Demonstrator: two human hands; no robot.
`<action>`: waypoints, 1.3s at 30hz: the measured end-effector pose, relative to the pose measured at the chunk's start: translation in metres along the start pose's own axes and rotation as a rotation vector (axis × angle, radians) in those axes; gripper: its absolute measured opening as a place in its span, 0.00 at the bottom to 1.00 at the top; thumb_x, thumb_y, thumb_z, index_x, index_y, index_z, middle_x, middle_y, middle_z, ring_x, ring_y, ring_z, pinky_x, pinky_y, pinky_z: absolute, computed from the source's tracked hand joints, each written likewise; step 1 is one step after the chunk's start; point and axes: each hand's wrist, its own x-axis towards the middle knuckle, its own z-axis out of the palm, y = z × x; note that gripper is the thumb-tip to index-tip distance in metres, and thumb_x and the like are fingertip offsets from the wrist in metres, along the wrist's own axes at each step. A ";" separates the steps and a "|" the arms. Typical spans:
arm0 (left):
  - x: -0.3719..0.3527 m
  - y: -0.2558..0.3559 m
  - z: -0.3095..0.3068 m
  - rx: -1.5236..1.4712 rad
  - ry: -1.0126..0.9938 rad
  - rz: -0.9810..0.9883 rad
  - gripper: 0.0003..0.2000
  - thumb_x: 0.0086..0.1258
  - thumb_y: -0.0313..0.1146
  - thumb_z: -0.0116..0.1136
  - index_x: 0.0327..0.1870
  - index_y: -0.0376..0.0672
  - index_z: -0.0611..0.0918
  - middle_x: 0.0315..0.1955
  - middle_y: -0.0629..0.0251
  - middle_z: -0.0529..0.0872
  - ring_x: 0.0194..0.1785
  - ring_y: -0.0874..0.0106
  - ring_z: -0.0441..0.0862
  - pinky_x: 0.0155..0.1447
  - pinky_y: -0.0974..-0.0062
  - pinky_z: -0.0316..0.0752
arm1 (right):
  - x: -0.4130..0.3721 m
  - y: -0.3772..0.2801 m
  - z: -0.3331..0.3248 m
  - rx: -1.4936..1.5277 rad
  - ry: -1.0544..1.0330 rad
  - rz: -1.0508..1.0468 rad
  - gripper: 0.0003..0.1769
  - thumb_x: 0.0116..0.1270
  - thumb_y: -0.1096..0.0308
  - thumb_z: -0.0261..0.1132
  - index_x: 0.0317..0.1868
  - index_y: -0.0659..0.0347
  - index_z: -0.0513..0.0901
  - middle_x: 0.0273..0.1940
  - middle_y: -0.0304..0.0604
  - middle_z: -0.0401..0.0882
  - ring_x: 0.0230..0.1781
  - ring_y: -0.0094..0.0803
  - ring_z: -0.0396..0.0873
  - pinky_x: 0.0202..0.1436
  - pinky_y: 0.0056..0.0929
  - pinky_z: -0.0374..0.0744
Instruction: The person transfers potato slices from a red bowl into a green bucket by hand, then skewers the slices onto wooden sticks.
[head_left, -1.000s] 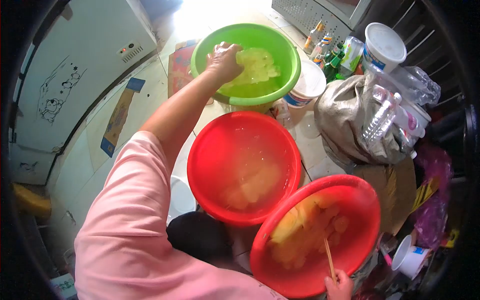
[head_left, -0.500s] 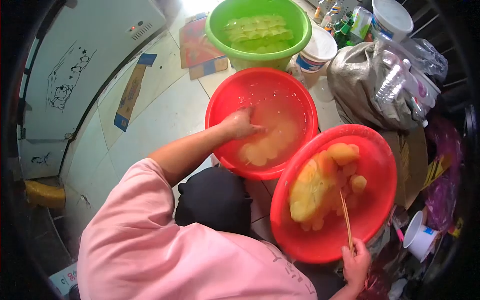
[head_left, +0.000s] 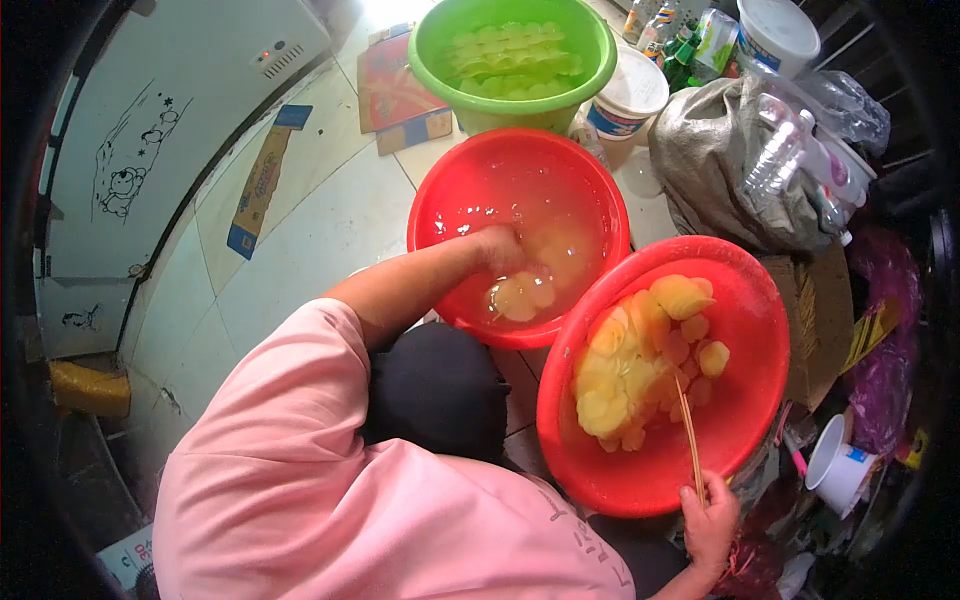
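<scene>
Left hand: the left hand (head_left: 497, 248) reached from the pink sleeve (head_left: 290, 450) into the middle red basin (head_left: 440, 200), wrist at the waterline and fingers under the water.
Left grip: the fingers lay among the wet slices (head_left: 527, 293) – the water blurred them, so I could not tell whether the grip was closed round any slice or spread loose.
Right hand: the right hand (head_left: 712, 522) sat at the near right edge of the view, just at the near rim of the near red basin (head_left: 745, 320).
Right grip: it was closed round the near end of a thin bamboo skewer (head_left: 689, 432), whose far end pointed up over the basin toward the heap.
Near basin: a heap of yellow slices (head_left: 625, 370) lay on its left side, the skewer tip just beside them; whether it touched them could not be told.
Middle basin: it stood just to the far left of the near basin, the two rims touching or all but touching.
Far basin: a green basin (head_left: 430, 50) held pale slices (head_left: 510, 60) in water – it stood just beyond the middle one.
Right of the basins: a white tub (head_left: 625, 100), a grey sack (head_left: 715, 180) with plastic bottles (head_left: 775, 160) on it, and a paper cup (head_left: 838, 470) at the near right.
Left side: tiled floor (head_left: 320, 230) and a white freezer (head_left: 170, 120).
</scene>
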 end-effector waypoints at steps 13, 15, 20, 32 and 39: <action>-0.038 0.029 -0.027 0.045 0.407 -0.080 0.19 0.57 0.39 0.64 0.47 0.39 0.81 0.39 0.51 0.83 0.42 0.58 0.81 0.49 0.64 0.75 | 0.000 0.002 0.000 0.060 -0.001 0.038 0.14 0.56 0.74 0.64 0.43 0.69 0.78 0.30 0.35 0.76 0.30 0.20 0.71 0.36 0.22 0.73; -0.058 0.048 -0.027 0.175 0.445 0.015 0.18 0.58 0.39 0.62 0.47 0.39 0.80 0.41 0.51 0.81 0.44 0.56 0.80 0.51 0.63 0.75 | -0.001 -0.001 -0.001 0.020 0.004 0.042 0.14 0.56 0.74 0.64 0.43 0.69 0.78 0.29 0.36 0.77 0.30 0.21 0.72 0.36 0.23 0.73; -0.062 0.044 -0.002 0.443 0.453 0.303 0.17 0.58 0.38 0.61 0.46 0.38 0.78 0.45 0.52 0.77 0.51 0.53 0.76 0.57 0.60 0.73 | 0.002 0.019 0.002 -0.132 0.055 -0.054 0.14 0.56 0.72 0.63 0.43 0.69 0.78 0.28 0.41 0.77 0.28 0.25 0.73 0.36 0.27 0.74; -0.044 0.043 0.000 0.149 0.496 0.085 0.21 0.56 0.44 0.64 0.49 0.44 0.81 0.47 0.50 0.81 0.52 0.54 0.78 0.56 0.61 0.73 | -0.006 0.021 0.002 -0.171 0.068 -0.047 0.13 0.55 0.73 0.64 0.41 0.68 0.78 0.26 0.43 0.76 0.27 0.26 0.73 0.34 0.29 0.73; -0.011 0.017 -0.018 -0.143 0.290 -0.244 0.24 0.51 0.47 0.69 0.44 0.38 0.83 0.43 0.49 0.84 0.50 0.62 0.81 0.55 0.65 0.73 | -0.006 0.022 0.000 -0.196 0.059 -0.072 0.12 0.54 0.73 0.63 0.40 0.68 0.78 0.25 0.43 0.76 0.26 0.26 0.73 0.34 0.29 0.73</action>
